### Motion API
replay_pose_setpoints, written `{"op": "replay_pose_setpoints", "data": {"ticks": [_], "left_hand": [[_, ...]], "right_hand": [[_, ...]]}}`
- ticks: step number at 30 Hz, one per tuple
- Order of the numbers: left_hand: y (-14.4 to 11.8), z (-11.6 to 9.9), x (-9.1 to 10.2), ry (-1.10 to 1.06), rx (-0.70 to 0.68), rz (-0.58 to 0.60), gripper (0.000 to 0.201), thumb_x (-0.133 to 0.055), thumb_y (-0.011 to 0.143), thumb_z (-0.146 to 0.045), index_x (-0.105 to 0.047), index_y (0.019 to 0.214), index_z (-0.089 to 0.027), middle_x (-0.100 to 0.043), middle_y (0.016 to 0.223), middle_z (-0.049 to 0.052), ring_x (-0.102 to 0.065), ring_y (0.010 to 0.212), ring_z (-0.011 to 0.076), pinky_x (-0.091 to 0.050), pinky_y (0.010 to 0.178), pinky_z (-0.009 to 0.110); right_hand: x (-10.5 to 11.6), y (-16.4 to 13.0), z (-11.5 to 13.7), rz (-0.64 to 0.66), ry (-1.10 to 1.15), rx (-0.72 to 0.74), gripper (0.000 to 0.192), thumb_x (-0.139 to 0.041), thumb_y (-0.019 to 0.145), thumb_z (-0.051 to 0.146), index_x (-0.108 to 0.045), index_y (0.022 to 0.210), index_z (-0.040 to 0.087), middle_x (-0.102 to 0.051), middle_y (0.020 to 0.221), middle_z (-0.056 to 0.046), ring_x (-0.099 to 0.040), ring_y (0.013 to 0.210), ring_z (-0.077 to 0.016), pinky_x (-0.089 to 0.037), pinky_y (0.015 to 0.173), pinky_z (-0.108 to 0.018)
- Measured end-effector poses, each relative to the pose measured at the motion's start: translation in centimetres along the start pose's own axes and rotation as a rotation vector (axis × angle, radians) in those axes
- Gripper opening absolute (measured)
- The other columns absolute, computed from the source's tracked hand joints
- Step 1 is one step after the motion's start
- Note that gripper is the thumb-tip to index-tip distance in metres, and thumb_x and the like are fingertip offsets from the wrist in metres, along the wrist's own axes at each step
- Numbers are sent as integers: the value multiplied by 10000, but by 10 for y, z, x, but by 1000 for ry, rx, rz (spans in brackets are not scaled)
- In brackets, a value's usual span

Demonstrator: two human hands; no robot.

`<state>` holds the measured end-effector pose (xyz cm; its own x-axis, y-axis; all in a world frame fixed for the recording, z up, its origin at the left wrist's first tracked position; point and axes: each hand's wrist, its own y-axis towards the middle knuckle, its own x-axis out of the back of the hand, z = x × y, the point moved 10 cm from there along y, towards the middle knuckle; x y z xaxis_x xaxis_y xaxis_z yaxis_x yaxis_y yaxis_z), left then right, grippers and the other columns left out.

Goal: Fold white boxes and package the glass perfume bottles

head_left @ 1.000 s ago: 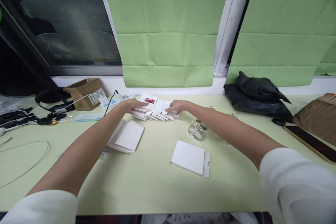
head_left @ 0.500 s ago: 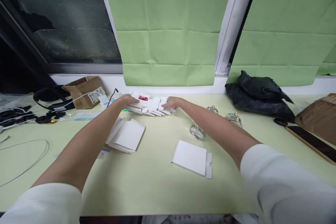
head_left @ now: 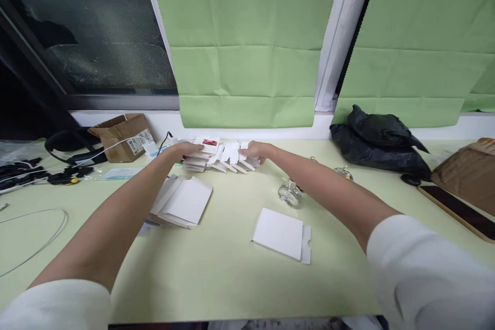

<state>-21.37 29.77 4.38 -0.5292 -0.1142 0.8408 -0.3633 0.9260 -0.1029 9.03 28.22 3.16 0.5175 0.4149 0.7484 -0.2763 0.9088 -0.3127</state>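
Note:
A fanned row of flat white cartons [head_left: 222, 159] lies at the far middle of the pale green table [head_left: 216, 268]; the leftmost one shows a red picture. My left hand [head_left: 184, 149] rests palm-down on the left end of that row. My right hand [head_left: 253, 150] pinches the right end of the row, lifting one carton's edge a little. Nearer to me lie a stack of flat white cartons [head_left: 181, 202] on the left and a single flat white carton [head_left: 282, 233] in the middle.
Small glass bottles [head_left: 290, 193] stand just under my right forearm. A black plastic bag [head_left: 381, 139], a brown parcel [head_left: 469, 172] and a phone [head_left: 458, 207] lie to the right. An open cardboard box [head_left: 122, 135], black headphones and cables crowd the left.
Both hands stayed on the fanned cartons. My right hand has gone from flat on the row to pinching and lifting a carton's edge. The view shifted slightly.

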Motion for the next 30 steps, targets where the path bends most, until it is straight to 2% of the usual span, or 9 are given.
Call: {"op": "replay_pose_setpoints", "data": {"ticks": [4, 8, 11, 14, 18, 21, 23, 26, 30], "left_hand": [[-1, 1, 2, 33, 50, 32, 525, -772, 801, -554, -693, 1129, -151, -715, 1276, 227, -727, 957, 340, -578, 741, 408], [-9, -15, 13, 97, 0, -47, 593, -727, 851, -550, -656, 1215, -86, -675, 1307, 274, -695, 1079, 403, -566, 834, 443], [-26, -38, 25, 163, -109, -204, 683, -669, 898, -559, -586, 1350, -54, -549, 1463, 316, -520, 1349, 495, -473, 1048, 537], [-52, -72, 22, 226, -315, -301, 565, -590, 962, -489, -594, 1398, -129, -470, 1573, 241, -343, 1488, 466, -325, 1194, 568], [-93, -114, -17, 311, -646, -153, 282, -636, 936, -384, -773, 1149, -261, -675, 1393, 76, -461, 1413, 349, -321, 1220, 449], [-121, -131, -38, 365, -785, -79, 271, -667, 907, -334, -784, 1148, -292, -703, 1359, 45, -475, 1409, 331, -305, 1227, 437], [-132, -136, -40, 391, -809, -86, 303, -621, 929, -297, -771, 1189, -259, -689, 1376, 85, -482, 1398, 357, -321, 1209, 479], [-144, -143, -31, 406, -806, -131, 365, -538, 967, -275, -732, 1267, -204, -661, 1405, 139, -490, 1379, 392, -364, 1167, 522], [-172, -156, -15, 391, -811, -174, 352, -480, 993, -283, -731, 1222, -193, -697, 1323, 138, -551, 1309, 378, -427, 1110, 478]], "right_hand": [[2, -4, -6, 18, 20, -17, 769, -670, 940, 667, -551, 1430, 86, -514, 1533, -303, -719, 1147, -423, -697, 776, -520], [-1, -8, -11, 38, 15, -28, 833, -773, 867, 643, -537, 1453, 100, -515, 1538, -291, -677, 1218, -453, -694, 802, -536], [-3, -9, -15, 38, -1, -39, 900, -858, 788, 617, -537, 1457, 109, -540, 1513, -284, -665, 1238, -463, -691, 823, -535], [-4, -9, -19, 36, -13, -52, 893, -858, 795, 601, -528, 1465, 110, -535, 1517, -284, -668, 1237, -459, -687, 834, -536], [-2, -9, -23, 49, -19, -66, 846, -840, 808, 620, -557, 1428, 119, -554, 1502, -279, -709, 1179, -425, -687, 823, -501], [0, -13, -24, 61, -15, -63, 800, -816, 814, 661, -595, 1381, 141, -596, 1464, -258, -734, 1138, -391, -690, 798, -460], [2, -16, -24, 61, -13, -56, 733, -753, 872, 669, -606, 1368, 149, -598, 1467, -248, -748, 1109, -372, -692, 779, -442], [11, -20, -26, 40, -26, -47, 620, -656, 978, 594, -596, 1381, 126, -572, 1495, -255, -764, 1063, -350, -690, 761, -421], [33, -31, -24, -15, -48, -24, 475, -687, 996, 432, -626, 1321, 91, -626, 1428, -243, -789, 932, -289, -670, 754, -369]]}}
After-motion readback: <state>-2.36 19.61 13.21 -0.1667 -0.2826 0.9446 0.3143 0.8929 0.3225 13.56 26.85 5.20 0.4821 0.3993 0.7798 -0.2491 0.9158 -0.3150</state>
